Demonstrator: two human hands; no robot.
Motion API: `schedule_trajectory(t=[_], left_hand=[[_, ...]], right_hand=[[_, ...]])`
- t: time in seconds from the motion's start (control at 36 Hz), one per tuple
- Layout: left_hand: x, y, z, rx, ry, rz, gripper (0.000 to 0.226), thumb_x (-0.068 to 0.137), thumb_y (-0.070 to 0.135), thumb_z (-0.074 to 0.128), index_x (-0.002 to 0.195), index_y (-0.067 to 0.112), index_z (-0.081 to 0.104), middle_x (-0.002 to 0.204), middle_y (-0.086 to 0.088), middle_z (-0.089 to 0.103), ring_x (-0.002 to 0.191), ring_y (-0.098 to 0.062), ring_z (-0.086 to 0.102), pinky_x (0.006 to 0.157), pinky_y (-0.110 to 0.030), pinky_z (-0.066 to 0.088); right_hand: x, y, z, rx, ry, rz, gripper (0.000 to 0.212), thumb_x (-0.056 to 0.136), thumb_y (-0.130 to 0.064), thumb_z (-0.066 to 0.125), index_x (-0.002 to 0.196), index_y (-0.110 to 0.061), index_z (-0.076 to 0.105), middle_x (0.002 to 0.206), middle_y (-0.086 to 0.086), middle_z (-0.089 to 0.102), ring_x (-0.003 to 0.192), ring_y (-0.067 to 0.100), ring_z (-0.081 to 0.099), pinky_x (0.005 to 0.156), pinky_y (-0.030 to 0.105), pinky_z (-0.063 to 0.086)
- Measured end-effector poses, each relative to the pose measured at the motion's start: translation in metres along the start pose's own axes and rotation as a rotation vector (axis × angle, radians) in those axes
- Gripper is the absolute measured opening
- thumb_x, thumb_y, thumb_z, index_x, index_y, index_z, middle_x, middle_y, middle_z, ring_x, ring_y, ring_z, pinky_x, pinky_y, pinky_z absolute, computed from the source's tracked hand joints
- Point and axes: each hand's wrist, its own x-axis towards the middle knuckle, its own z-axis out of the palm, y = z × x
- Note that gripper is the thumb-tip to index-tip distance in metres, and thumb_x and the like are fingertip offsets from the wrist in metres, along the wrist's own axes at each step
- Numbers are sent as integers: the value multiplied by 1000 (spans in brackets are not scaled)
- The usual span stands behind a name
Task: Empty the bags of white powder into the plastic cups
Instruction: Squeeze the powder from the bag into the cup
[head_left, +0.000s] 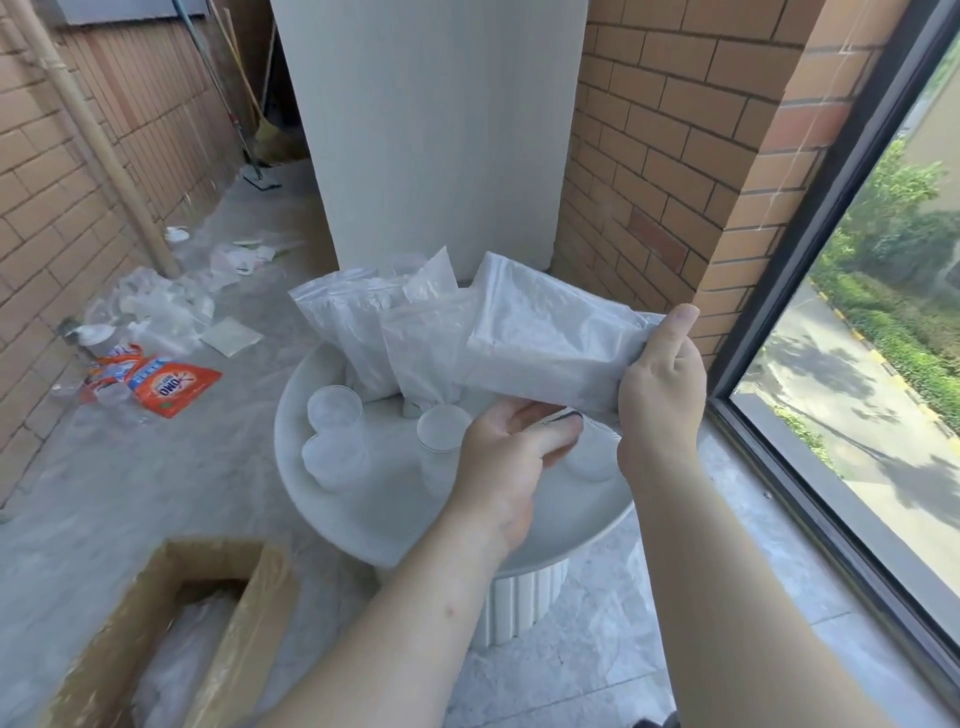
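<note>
Round white tabletop (395, 525) carries everything.

Spare bags (358, 322) stand leaning at its far edge.

The held bag (545, 338) is up over the near-right part, lying roughly flat, powder spread along it. My read: thin, soft film, slick, moderate weight. It will sag and shift as it tips, so hold it by the end seams and not the belly.

The cups (333, 408) are clear, light and look easy to knock over. Three are readable at left and centre; the nearest to the pour is the centre cup (441, 431).

Right hand (662, 384) is clamped on the bag's right end, thumb up.

Left hand (511, 441) sits under the lower edge, fingers curled round a small dark item (563, 415). Can't tell whether that is a cutter or a clip.

Hidden:
- The bag's mouth or seal.
- Whether the bag is open.
- How full the cups are.
- A possible cup behind the forearms.
</note>
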Motion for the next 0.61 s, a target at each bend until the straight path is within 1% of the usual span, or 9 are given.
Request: schedule_trajectory(t=[0.08, 0.14, 0.17, 0.25, 0.33, 0.39, 0.44, 0.53, 0.61], left_hand=[[1, -3, -1, -89, -18, -37, 30, 84, -9, 67, 111, 3, 68, 112, -13, 71, 110, -28, 66, 94, -35, 55], [4, -4, -1, -156, -2, -52, 30, 86, -10, 64, 113, 2, 66, 110, -16, 68, 106, -29, 65, 92, -36, 57], [6, -5, -1, -190, 6, -60, 29, 86, -11, 64, 111, 3, 66, 109, -17, 66, 104, -29, 65, 89, -35, 57], [10, -6, -3, -278, 16, -94, 26, 86, -11, 62, 109, 3, 65, 107, -17, 64, 100, -30, 65, 82, -32, 58], [11, -6, -5, -333, -2, -124, 34, 87, -9, 62, 119, 3, 62, 113, -18, 65, 103, -29, 66, 83, -33, 58], [12, -7, -6, -350, -16, -138, 34, 88, -8, 61, 119, 5, 63, 111, -16, 67, 102, -28, 66, 87, -36, 58], [12, -9, -7, -362, -19, -152, 28, 88, -8, 61, 112, 6, 65, 105, -14, 68, 95, -27, 66, 92, -40, 57], [13, -12, -7, -380, -27, -161, 26, 88, -9, 60, 106, 8, 66, 100, -12, 69, 89, -26, 67, 93, -42, 56], [12, -13, -6, -387, -46, -146, 32, 89, -11, 57, 114, 6, 67, 111, -14, 69, 100, -28, 67, 95, -41, 56]], right_hand=[[-3, 1, 2, -33, -23, -44, 62, 104, -61, 24, 73, -10, 41, 66, -6, 38, 61, 14, 38, 60, 31, 34], [-4, 2, 3, -58, -38, -85, 68, 104, -60, 23, 88, -1, 51, 74, 0, 47, 66, 14, 46, 64, 33, 39], [-4, 2, 3, -70, -41, -92, 68, 104, -61, 23, 92, -1, 52, 77, 0, 50, 68, 14, 49, 65, 32, 40], [-5, 5, 5, -113, -42, -100, 59, 104, -61, 23, 81, -13, 48, 74, -6, 51, 69, 13, 50, 65, 33, 38], [-5, 8, 8, -135, -45, -98, 52, 104, -61, 24, 71, -24, 37, 66, -10, 45, 65, 13, 47, 65, 34, 36], [-5, 10, 9, -152, -50, -100, 51, 103, -62, 23, 71, -24, 37, 67, -10, 46, 65, 13, 47, 68, 35, 37], [-5, 12, 8, -160, -55, -103, 51, 103, -62, 23, 72, -26, 40, 68, -10, 48, 67, 12, 49, 70, 36, 39], [-4, 14, 8, -168, -64, -112, 53, 102, -64, 23, 77, -24, 46, 70, -10, 51, 70, 13, 51, 71, 37, 42], [-4, 15, 8, -189, -77, -138, 54, 101, -64, 24, 81, -21, 50, 72, -9, 52, 71, 12, 52, 72, 38, 43]])
